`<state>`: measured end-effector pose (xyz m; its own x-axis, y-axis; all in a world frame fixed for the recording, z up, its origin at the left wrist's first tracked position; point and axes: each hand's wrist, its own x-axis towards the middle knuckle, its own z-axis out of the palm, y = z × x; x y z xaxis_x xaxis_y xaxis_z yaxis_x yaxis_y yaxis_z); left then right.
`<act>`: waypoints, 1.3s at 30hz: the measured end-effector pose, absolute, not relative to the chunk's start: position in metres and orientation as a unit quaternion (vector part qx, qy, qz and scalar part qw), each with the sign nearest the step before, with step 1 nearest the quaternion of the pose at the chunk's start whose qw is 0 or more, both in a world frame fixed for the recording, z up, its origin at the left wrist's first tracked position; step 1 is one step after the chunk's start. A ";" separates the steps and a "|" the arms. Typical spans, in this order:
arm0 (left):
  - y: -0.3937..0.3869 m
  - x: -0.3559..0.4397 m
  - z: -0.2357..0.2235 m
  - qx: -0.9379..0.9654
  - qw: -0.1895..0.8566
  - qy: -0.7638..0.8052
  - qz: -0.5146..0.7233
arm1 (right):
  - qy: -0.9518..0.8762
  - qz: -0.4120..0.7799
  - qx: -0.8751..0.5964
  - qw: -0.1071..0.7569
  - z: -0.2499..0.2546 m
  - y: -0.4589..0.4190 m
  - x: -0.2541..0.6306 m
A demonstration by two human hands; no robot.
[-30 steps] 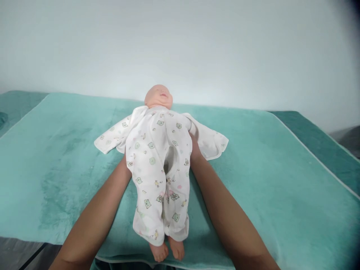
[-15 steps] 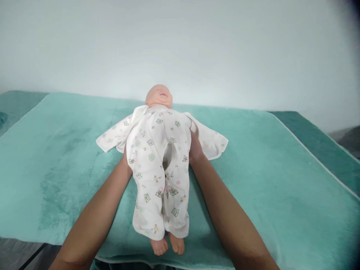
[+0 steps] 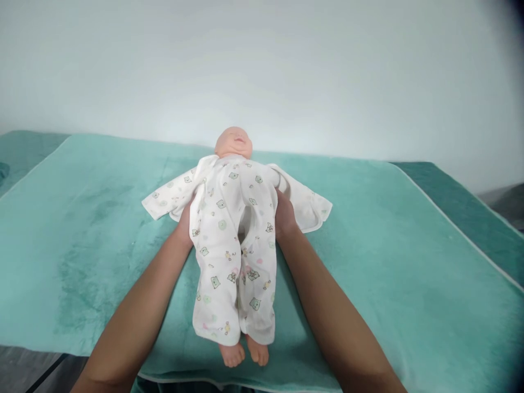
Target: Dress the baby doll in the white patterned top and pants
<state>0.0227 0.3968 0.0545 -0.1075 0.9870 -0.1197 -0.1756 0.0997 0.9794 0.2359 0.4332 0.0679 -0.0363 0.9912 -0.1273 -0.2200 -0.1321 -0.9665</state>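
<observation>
A baby doll (image 3: 235, 143) lies on its back, its bare feet (image 3: 232, 355) towards me. White split-crotch baby trousers (image 3: 221, 224) with a bear print cover its legs and reach up to its chest. Beneath them a matching baby top (image 3: 167, 195) is spread with both sleeves outwards. My left hand (image 3: 186, 221) is closed round the trousers' left side at hip height, its fingers hidden behind the cloth. At the opposite side my right hand (image 3: 285, 214) grips in the same way, fingers also out of sight under the trousers and doll.
A teal plush blanket (image 3: 388, 245) lies under the doll, over a darker green cover (image 3: 438, 191). Behind its far edge rises a pale wall (image 3: 262, 65). The near edge of the blanket is just below the doll's feet.
The doll's head has shifted slightly down and to the right. My left hand has moved a little up and inwards, drawing the trousers' left side in. My right hand is nearly still.
</observation>
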 end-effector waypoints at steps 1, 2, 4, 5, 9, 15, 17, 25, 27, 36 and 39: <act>0.397 0.022 0.054 0.383 0.566 0.496 0.535 | -0.418 0.583 -0.469 0.514 0.067 0.433 0.237; 0.397 0.022 0.054 0.365 0.597 0.479 0.530 | -0.429 0.575 -0.471 0.514 0.067 0.432 0.238; 0.396 0.021 0.056 0.328 0.647 0.447 0.524 | -0.455 0.549 -0.479 0.511 0.068 0.432 0.239; 0.395 0.021 0.057 0.315 0.661 0.437 0.522 | -0.465 0.538 -0.484 0.509 0.069 0.431 0.239; 0.394 0.023 0.061 0.317 0.674 0.429 0.511 | -0.482 0.521 -0.495 0.501 0.071 0.432 0.238; 0.395 0.028 0.067 0.358 0.644 0.441 0.512 | -0.545 0.368 -0.563 0.501 0.061 0.437 0.245; 0.395 0.029 0.069 0.365 0.642 0.446 0.506 | -0.558 0.311 -0.582 0.504 0.058 0.438 0.248; 0.397 0.032 0.070 0.363 0.646 0.435 0.512 | -0.542 0.367 -0.564 0.504 0.061 0.435 0.244; 0.401 0.031 0.067 0.360 0.637 0.444 0.518 | -0.532 0.405 -0.541 0.510 0.064 0.432 0.242; 0.415 0.019 0.055 0.345 0.529 0.549 0.548 | -0.546 0.519 -0.443 0.486 0.074 0.422 0.241; 0.402 0.020 0.058 0.419 0.448 0.544 0.572 | -0.559 0.450 -0.480 0.504 0.072 0.409 0.241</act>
